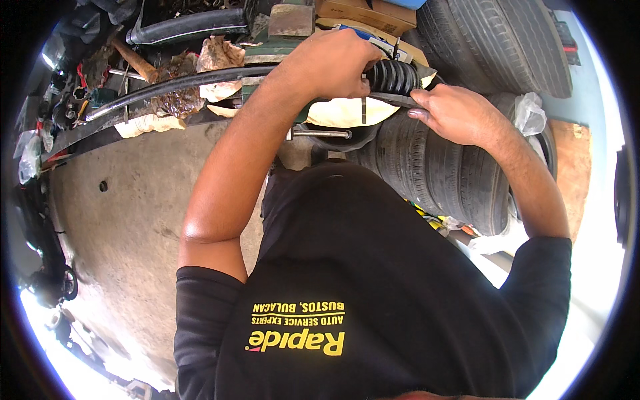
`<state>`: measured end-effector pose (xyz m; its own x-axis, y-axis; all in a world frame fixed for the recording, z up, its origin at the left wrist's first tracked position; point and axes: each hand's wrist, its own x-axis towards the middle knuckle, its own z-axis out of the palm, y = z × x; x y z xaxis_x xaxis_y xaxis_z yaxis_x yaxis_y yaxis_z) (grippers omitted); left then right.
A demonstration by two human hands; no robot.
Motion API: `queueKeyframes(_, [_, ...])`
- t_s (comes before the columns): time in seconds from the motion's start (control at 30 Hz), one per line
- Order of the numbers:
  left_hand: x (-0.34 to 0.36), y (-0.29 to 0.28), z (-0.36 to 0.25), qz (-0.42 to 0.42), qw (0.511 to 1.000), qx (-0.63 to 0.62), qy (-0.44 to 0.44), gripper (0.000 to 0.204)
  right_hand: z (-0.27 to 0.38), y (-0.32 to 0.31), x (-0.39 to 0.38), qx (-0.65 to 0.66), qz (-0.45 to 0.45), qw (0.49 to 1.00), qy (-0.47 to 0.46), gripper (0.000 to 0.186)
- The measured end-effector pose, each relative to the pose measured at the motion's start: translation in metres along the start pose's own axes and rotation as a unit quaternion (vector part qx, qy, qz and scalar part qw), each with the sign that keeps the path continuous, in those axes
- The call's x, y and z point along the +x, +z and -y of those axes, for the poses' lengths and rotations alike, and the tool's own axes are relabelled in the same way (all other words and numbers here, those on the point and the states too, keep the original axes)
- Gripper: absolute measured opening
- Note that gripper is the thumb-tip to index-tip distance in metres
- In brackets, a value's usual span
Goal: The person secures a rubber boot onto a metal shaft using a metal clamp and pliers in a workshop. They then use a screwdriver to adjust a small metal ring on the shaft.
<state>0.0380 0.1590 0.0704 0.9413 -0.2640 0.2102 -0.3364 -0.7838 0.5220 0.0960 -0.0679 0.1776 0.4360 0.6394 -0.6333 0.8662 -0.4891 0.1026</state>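
Observation:
A black ribbed rubber boot (pixel 393 77) lies at the bench edge, between my two hands. My left hand (pixel 340 63) is closed at the boot's left end, its fingers curled; what they grip is partly hidden behind the knuckles. At the boot's lower right, my right hand (pixel 457 113) pinches the end of a dark, narrow flat piece (pixel 393 99) running under the boot. A bench vise (pixel 288 32) with a green body stands beside my left wrist, and its steel handle (pixel 327 134) sticks out below. Pale cardboard (pixel 350 112) shows beneath the boot.
A long dark curved bar (pixel 180 83) crosses the bench on the left, near a hammer (pixel 135 60) and crumpled greasy plastic (pixel 179 87). Tyres (pixel 447 167) stack at the right, with more tyres (pixel 493 43) behind. Cardboard boxes (pixel 367 17) sit at the back. Concrete floor (pixel 133 213) lies lower left.

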Motion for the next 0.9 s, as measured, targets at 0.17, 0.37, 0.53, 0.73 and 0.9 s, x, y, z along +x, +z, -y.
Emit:
queueKeyframes(0.17, [0.014, -0.01, -0.006, 0.072, 0.996, 0.051, 0.005, 0.039, -0.003, 0.007, 0.001, 0.003, -0.015, 1.0, -0.007, 0.034])
queueKeyframes(0.37, [0.018, -0.008, -0.011, 0.075, 0.995, 0.062, 0.021, 0.038, -0.002, 0.014, 0.001, 0.043, -0.039, 0.998, -0.004, 0.031])
queueKeyframes(0.53, [0.019, -0.004, -0.008, 0.071, 0.995, 0.056, 0.033, 0.04, -0.004, 0.015, 0.003, 0.01, -0.022, 1.0, -0.011, 0.03])
queueKeyframes(0.73, [0.019, -0.005, -0.008, 0.069, 0.995, 0.062, 0.044, 0.049, 0.001, 0.022, 0.002, -0.005, -0.043, 0.999, -0.012, 0.028])
queueKeyframes(0.9, [0.018, -0.016, -0.003, 0.088, 0.992, 0.0, 0.09, 0.06, 0.003, 0.022, 0.0, -0.013, -0.033, 0.999, -0.012, 0.027])
